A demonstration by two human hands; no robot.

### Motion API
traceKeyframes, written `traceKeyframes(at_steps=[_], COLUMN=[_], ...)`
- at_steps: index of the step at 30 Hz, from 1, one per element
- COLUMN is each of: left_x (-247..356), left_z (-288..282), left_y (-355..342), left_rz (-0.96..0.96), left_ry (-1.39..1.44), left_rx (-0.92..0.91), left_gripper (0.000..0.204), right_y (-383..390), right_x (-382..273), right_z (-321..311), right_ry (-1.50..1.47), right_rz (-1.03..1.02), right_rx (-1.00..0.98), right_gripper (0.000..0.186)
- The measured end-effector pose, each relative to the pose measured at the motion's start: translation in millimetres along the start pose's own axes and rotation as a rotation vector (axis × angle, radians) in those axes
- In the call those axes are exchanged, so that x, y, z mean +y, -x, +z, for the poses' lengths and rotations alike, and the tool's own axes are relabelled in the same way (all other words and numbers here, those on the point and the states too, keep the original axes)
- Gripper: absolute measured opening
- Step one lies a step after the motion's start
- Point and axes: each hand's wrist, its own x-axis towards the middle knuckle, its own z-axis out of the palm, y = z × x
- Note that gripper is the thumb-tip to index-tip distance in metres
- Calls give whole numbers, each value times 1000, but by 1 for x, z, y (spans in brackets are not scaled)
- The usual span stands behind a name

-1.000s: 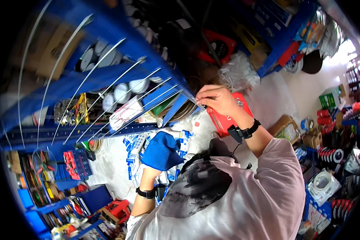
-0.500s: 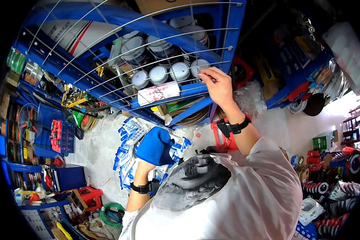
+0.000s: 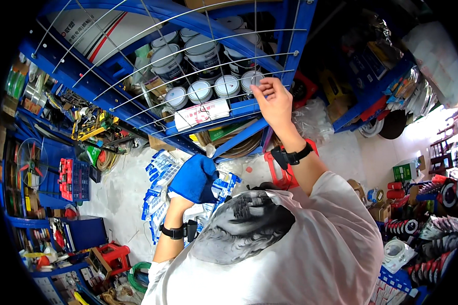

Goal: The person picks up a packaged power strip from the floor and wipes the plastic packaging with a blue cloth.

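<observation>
By wire mesh (image 3: pixel 202 67), right hand (image 3: pixel 276 104) (looser now)

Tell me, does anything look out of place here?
Yes, the packets on the floor: they lie loosely heaped at different angles, whereas the tins stand upright in rows. No spill is evident.

Dark characters are printed on the white box (image 3: pixel 84 38), far left; red print is shown on the white package (image 3: pixel 206 113), nearer; fine lettering on a dark-labelled bucket (image 3: pixel 202 50) cannot be read.
</observation>
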Motion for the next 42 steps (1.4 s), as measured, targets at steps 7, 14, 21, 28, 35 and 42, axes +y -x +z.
traceKeyframes(at_steps=[7,14,21,28,35,42], left_x=[1,5,20,17,34,23], left_z=[4,16,11,31,44,79], left_y=[1,-1,-1,0,14,71], left_rz=[51,48,23,-111,-261,-425], left_ry=[32,24,-39,-72,54,161], left_rx=[25,97,195,152,373,379], left_gripper=[20,31,17,23,19,32], right_y=[-8,-15,14,6,44,159], right_x=[-19,-38,-1,34,10,-52], right_z=[0,-2,-17,-6,-26,0], right_ry=[318,98,189,242,-14,-424], right_rz=[-194,-150,-93,-138,-29,-360], right_rx=[13,35,-208,-234,-388,-1298], right_gripper=[21,12,16,16,34,28])
